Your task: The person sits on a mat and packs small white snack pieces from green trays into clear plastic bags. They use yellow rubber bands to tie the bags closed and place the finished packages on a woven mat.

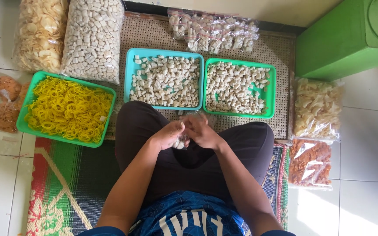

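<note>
Left hand (168, 134) and right hand (201, 131) close together around a small clear packet of white pieces (181, 142) over the lap, with the refill trays, the blue tray (130, 78) and green tray (272, 87), within reach at twelve o'clock.

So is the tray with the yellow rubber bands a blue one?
No, the yellow rubber bands lie in a green tray; the blue tray holds pale cracker pieces.

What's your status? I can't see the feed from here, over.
Left hand and right hand both closed on a small clear bag of white pieces over the lap. Blue tray just ahead. Nothing blocking.
</note>
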